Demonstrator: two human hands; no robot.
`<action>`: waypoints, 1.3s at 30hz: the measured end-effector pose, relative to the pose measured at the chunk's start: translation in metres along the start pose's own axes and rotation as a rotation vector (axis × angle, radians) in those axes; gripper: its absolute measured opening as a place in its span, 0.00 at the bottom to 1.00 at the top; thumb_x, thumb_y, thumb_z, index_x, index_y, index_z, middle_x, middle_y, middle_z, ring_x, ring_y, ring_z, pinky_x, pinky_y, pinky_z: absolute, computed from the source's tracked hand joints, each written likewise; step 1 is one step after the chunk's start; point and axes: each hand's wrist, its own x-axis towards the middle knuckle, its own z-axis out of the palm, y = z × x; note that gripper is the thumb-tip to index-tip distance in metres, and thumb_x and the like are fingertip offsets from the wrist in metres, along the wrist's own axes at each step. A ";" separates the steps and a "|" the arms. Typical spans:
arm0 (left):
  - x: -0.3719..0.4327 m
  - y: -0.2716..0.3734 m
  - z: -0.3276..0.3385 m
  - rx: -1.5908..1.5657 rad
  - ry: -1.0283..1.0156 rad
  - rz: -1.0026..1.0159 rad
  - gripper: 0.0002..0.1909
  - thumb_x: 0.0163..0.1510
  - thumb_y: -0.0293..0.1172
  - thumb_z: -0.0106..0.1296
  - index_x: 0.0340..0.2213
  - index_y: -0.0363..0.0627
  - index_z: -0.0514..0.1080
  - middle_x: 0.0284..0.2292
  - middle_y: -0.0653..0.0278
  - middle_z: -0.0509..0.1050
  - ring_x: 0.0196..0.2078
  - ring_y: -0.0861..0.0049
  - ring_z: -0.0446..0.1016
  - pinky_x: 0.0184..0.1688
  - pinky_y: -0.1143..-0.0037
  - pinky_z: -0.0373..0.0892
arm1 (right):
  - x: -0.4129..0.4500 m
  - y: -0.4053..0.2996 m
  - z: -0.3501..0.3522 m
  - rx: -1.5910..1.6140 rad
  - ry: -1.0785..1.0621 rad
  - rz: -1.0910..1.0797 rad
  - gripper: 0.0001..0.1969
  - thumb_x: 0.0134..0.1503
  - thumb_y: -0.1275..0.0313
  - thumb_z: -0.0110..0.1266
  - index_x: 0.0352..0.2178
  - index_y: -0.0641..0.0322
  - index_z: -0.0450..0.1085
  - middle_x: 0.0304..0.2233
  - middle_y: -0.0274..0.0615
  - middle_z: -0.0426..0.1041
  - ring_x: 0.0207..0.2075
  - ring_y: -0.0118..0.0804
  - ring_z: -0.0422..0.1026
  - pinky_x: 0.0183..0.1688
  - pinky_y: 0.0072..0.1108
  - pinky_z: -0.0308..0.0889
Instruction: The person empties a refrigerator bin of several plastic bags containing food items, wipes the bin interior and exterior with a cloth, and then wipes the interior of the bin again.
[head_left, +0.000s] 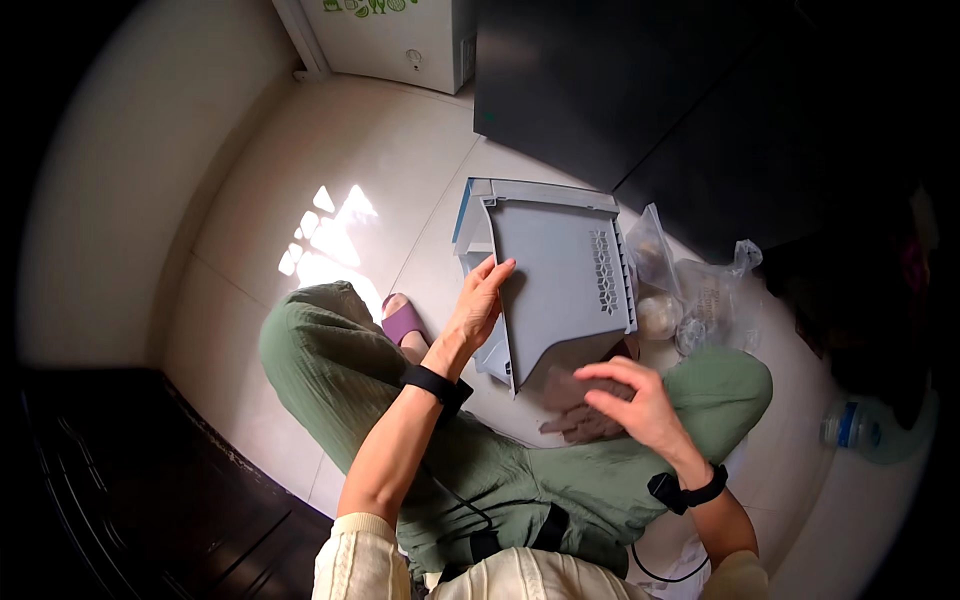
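A grey plastic drawer or bin (559, 277) with a diamond-patterned vent stands tilted on the floor in front of me. My left hand (484, 296) grips its near left edge, thumb on the grey panel and fingers behind it. My right hand (626, 386) is raised below the bin's lower right corner, thumb and fingers apart, over a brownish cloth (589, 424). Part of the cloth is blurred, and whether the fingers touch it I cannot tell. The cloth lies between my legs, close to the green trousers.
Clear plastic bags with contents (709, 300) lie right of the bin, before a dark cabinet or appliance (615, 90). A white appliance (390, 37) stands at the back. A large plastic bottle (862, 427) is at the right, dark furniture (150, 480) at the lower left.
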 end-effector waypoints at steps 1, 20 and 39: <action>0.002 -0.004 -0.007 0.012 0.006 0.013 0.07 0.57 0.38 0.54 0.33 0.51 0.68 0.31 0.80 0.67 0.35 0.94 0.64 0.39 0.87 0.62 | 0.006 -0.006 0.000 0.136 0.064 0.033 0.15 0.55 0.71 0.56 0.43 0.67 0.71 0.36 0.36 0.73 0.38 0.24 0.70 0.43 0.16 0.64; 0.006 -0.050 -0.024 -0.202 0.037 -0.157 0.32 0.62 0.57 0.34 0.48 0.36 0.65 0.45 0.57 0.71 0.46 0.70 0.71 0.52 0.72 0.66 | 0.051 0.084 0.098 -0.884 -0.180 -0.278 0.32 0.57 0.71 0.45 0.62 0.66 0.47 0.61 0.51 0.52 0.64 0.44 0.50 0.65 0.44 0.38; 0.015 -0.069 -0.032 0.054 0.296 -0.008 0.16 0.57 0.47 0.52 0.27 0.46 0.71 0.29 0.78 0.67 0.35 0.88 0.59 0.43 0.81 0.56 | 0.097 0.132 0.016 -1.134 0.262 -0.042 0.31 0.59 0.68 0.45 0.60 0.70 0.47 0.60 0.56 0.53 0.63 0.48 0.52 0.65 0.42 0.42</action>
